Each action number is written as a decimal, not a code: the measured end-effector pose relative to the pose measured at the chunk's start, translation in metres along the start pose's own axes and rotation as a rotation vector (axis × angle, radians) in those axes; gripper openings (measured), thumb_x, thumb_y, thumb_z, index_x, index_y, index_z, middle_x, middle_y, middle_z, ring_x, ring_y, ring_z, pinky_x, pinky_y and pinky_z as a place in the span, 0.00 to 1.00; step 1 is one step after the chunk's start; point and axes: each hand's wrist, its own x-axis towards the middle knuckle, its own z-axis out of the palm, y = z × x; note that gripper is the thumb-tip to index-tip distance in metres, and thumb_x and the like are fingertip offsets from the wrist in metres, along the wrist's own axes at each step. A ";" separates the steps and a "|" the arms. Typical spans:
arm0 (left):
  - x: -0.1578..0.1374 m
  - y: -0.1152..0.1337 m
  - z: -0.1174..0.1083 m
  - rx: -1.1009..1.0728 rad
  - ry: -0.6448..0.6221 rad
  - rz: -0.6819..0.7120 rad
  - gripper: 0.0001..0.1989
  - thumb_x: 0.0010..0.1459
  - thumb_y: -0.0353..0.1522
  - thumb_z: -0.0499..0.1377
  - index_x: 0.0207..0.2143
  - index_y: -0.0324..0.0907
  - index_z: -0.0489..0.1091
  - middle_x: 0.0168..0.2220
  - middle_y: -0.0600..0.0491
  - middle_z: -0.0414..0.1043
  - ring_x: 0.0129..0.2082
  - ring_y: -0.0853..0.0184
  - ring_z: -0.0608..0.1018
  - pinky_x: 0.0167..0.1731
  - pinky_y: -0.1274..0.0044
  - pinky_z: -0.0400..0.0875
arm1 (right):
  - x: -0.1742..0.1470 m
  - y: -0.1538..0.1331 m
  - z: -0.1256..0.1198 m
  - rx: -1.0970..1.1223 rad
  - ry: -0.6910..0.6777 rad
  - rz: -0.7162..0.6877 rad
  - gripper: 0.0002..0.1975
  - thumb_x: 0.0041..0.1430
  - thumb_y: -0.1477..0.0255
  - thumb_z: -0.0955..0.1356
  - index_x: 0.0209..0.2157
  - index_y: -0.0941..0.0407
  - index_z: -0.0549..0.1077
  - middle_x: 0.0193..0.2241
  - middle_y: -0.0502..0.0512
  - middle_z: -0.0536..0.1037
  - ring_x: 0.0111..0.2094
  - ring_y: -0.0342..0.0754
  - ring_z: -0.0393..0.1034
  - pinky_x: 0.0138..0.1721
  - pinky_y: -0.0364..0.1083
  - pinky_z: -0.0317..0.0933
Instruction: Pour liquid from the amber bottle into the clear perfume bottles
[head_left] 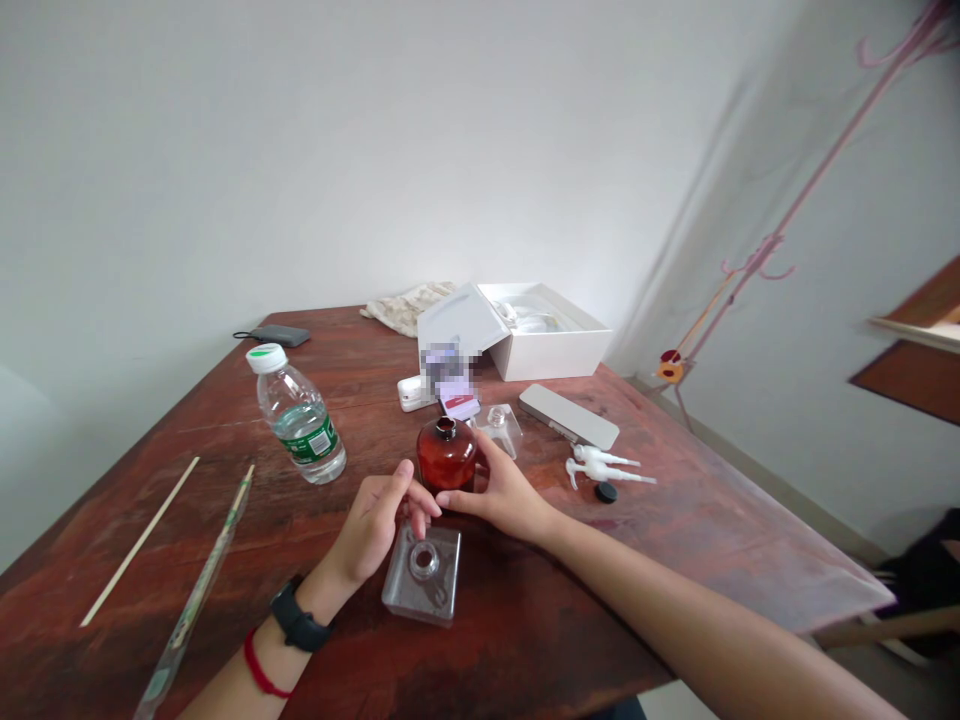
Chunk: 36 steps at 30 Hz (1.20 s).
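Observation:
An amber bottle (442, 460) with an uncapped neck stands upright near the table's middle. Around its right side my right hand (502, 490) is closed, with the thumb across the front. My left hand (381, 515) is just left of the bottle, fingers loosely bent and apart, holding nothing; whether its fingertips touch the bottle or my right thumb, I cannot tell. Directly below that hand sits a clear square bottle (442, 590) with an open round neck. Another small clear bottle (506, 428) lies behind my right hand, partly hidden by it.
A water bottle (304, 425) stands left of my hands, beyond a bare chopstick (142, 540) and wrapped chopsticks (206, 570). At right lie white pump heads (596, 465), a black cap (606, 492) and a grey case (568, 416). A white box (555, 350) is behind.

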 end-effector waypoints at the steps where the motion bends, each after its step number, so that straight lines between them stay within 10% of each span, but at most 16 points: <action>1: 0.000 0.000 0.000 0.002 0.000 0.002 0.40 0.68 0.60 0.51 0.22 0.38 0.80 0.15 0.50 0.71 0.20 0.65 0.75 0.28 0.75 0.68 | 0.000 0.000 0.000 0.002 -0.003 0.001 0.47 0.43 0.63 0.85 0.62 0.51 0.65 0.57 0.62 0.78 0.56 0.61 0.79 0.60 0.61 0.72; 36: 0.001 0.004 0.001 0.005 -0.016 -0.005 0.39 0.67 0.59 0.52 0.22 0.38 0.81 0.15 0.50 0.71 0.20 0.66 0.74 0.28 0.75 0.67 | 0.000 0.001 -0.001 -0.002 -0.020 0.013 0.46 0.45 0.63 0.84 0.62 0.50 0.64 0.57 0.62 0.78 0.54 0.61 0.80 0.57 0.59 0.75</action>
